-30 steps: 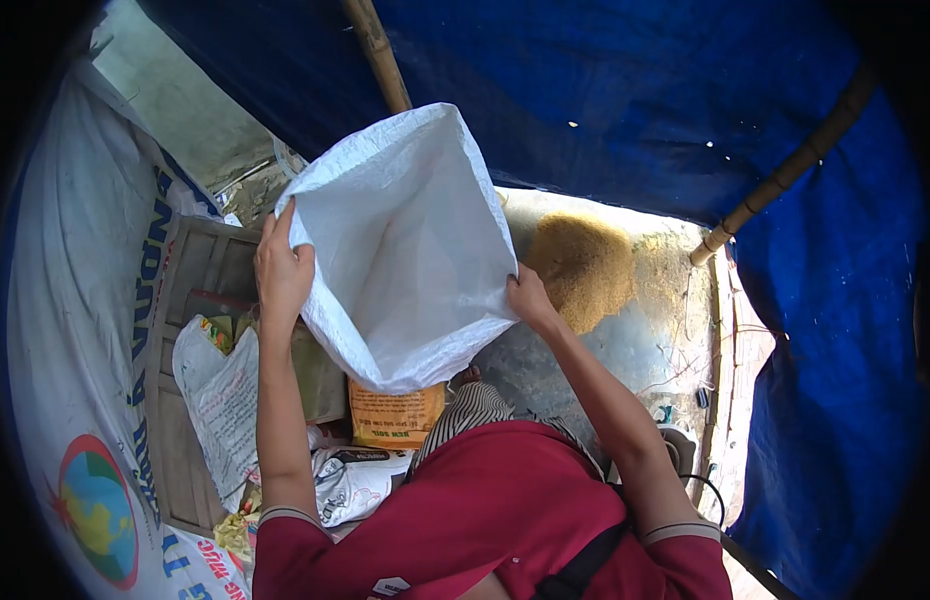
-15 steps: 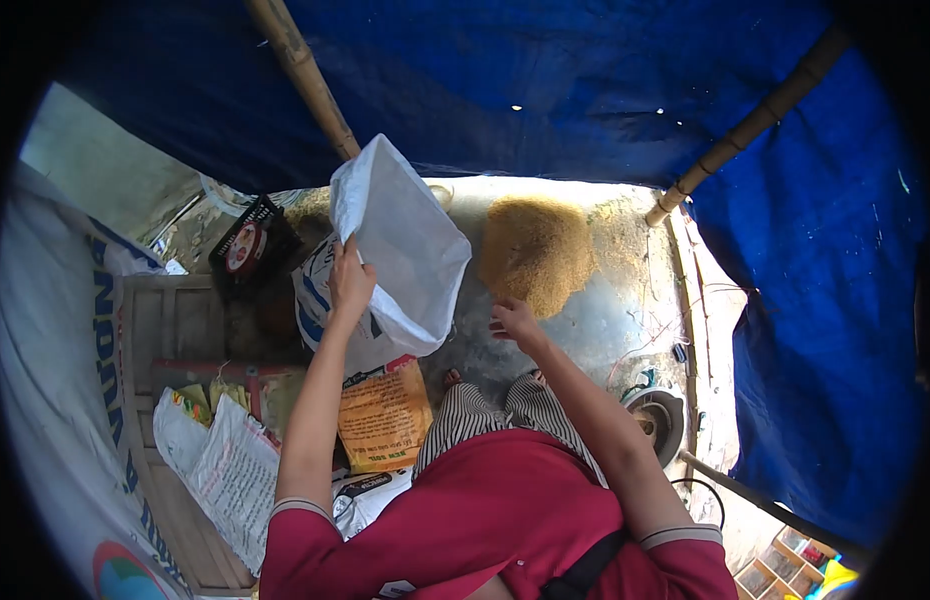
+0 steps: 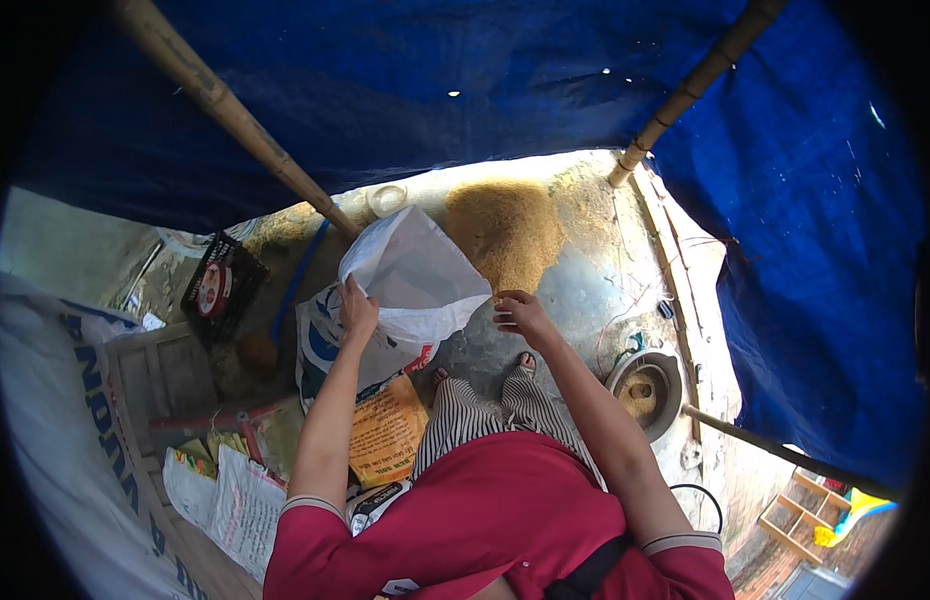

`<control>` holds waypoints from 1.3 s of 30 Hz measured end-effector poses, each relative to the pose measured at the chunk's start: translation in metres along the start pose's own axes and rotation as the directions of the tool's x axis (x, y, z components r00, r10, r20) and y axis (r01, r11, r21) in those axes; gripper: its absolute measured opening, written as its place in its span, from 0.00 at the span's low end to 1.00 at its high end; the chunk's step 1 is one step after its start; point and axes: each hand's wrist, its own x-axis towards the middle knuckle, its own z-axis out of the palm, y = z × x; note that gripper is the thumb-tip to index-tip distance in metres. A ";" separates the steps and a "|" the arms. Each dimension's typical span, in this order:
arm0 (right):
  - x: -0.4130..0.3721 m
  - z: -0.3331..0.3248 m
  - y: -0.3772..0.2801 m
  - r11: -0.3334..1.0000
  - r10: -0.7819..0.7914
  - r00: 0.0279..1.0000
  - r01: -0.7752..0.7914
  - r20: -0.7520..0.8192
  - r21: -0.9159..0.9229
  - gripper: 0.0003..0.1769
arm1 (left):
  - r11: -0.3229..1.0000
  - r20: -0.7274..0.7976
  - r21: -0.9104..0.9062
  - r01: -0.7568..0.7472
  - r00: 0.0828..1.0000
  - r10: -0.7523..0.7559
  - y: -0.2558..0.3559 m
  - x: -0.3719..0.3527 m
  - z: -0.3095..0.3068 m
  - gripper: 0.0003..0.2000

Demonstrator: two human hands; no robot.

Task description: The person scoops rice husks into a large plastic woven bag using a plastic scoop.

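My left hand [image 3: 359, 309] is closed on the left edge of a white woven sack [image 3: 421, 262], whose wide mouth gapes upward. Loosely curled, with its fingers apart, my right hand [image 3: 525, 320] is at the sack's right corner, fingertips close to the rim. Beyond that hand a golden-brown heap of grain [image 3: 510, 240] lies spread on the concrete floor. The lower part of the sack shows blue and red print and hangs beside my left forearm.
A round basin [image 3: 668, 390] with some grain stands to the right. Printed sacks, including an orange one [image 3: 388, 430], lie at left. A black crate [image 3: 225, 285] sits farther left. Bamboo poles [image 3: 235, 115] slant down before the blue tarp [image 3: 435, 90]. A pale bowl [image 3: 387, 200] rests behind the sack.
The sack's mouth has dropped and tilted toward the right, its right corner now beside my right hand. My view has shifted, so the grain heap and poles appear farther left.
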 end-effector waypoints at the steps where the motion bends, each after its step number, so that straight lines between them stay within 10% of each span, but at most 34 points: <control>1: -0.001 -0.004 -0.003 1.000 -0.002 1.000 0.002 -0.012 0.006 0.20 | 1.000 0.005 -0.003 -0.013 1.000 0.013 0.001 0.000 0.002 0.32; 29: 0.077 -0.179 -0.039 0.994 0.022 0.992 -0.009 0.121 -0.112 0.16 | 0.940 -0.090 -0.189 0.284 0.948 -0.305 0.047 0.061 0.054 0.42; 39: 0.083 -0.192 -0.063 0.981 -0.016 0.986 0.047 0.168 -0.186 0.15 | 0.982 -0.042 -0.044 -0.181 0.983 0.179 0.135 0.039 0.074 0.29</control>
